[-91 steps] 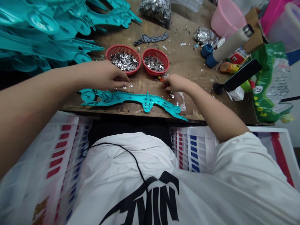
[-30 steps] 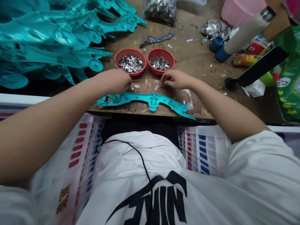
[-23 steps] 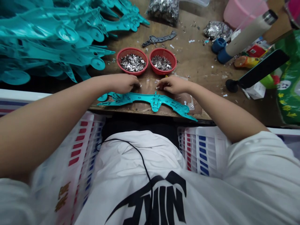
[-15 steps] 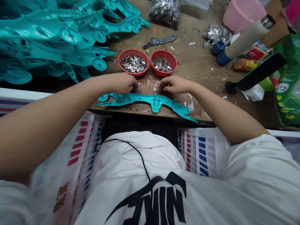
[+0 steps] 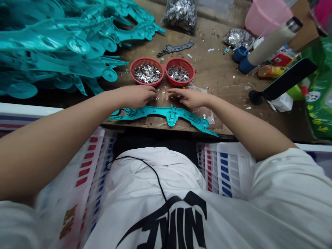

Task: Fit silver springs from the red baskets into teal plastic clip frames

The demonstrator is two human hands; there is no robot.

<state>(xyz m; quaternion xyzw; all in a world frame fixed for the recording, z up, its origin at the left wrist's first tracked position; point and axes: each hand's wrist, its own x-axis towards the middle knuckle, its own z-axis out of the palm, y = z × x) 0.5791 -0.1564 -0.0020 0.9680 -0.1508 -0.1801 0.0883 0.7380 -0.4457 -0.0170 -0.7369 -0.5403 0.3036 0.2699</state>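
Observation:
A long turquoise plastic part (image 5: 158, 110) lies along the table's front edge, its ribbed centre piece pointing toward me. My left hand (image 5: 140, 96) is just behind its left half, fingers stretched to the right and slightly apart. Across from it, my right hand (image 5: 189, 98) hovers behind the right half with fingers spread, and no object shows in it. Small metal clips (image 5: 163, 92) lie scattered on the wood between my fingertips. Behind the hands stand a left red basket (image 5: 132, 76) and a right red basket (image 5: 192, 76), both holding many small metal pieces.
Turquoise parts (image 5: 85, 45) are heaped at the left. A grey plastic part (image 5: 176, 47) and a bag of metal pieces (image 5: 181, 15) lie farther back. To the right are a flask (image 5: 272, 43), a pink bucket (image 5: 267, 17), a phone on a stand (image 5: 290, 79) and a green package (image 5: 320, 103).
Both hands' fingers have straightened and extended toward each other over the loose clips. My right hand has shifted slightly left. The turquoise part stays in place.

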